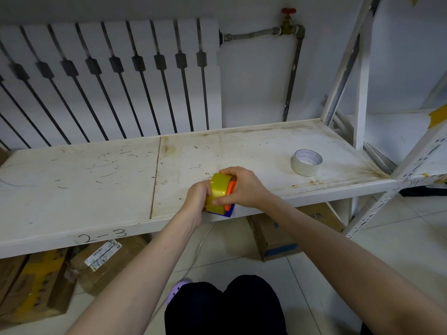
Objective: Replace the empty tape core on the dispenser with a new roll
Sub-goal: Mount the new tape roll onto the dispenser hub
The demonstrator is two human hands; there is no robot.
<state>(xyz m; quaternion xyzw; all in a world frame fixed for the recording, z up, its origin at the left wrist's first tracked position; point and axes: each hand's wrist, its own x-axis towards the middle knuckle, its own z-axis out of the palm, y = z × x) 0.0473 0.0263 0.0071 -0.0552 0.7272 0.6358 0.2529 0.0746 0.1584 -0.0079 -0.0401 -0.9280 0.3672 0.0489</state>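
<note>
A yellow tape roll point(219, 192) sits on a dispenser with an orange hub point(231, 189) and a blue base point(226, 212), held just above the front edge of the white shelf point(96, 180). My left hand point(197, 201) grips the dispenser from the left side. My right hand point(244, 187) wraps over the roll from the right, thumb pressed on its yellow face. A white empty tape core point(306, 162) lies flat on the shelf to the right, apart from both hands.
Behind the shelf stands a white radiator point(108, 76) with a pipe and red valve point(288, 11). A shelf upright point(361, 97) rises at the right. Cardboard boxes point(38, 281) lie under the shelf, and a white cable point(200, 247) hangs down.
</note>
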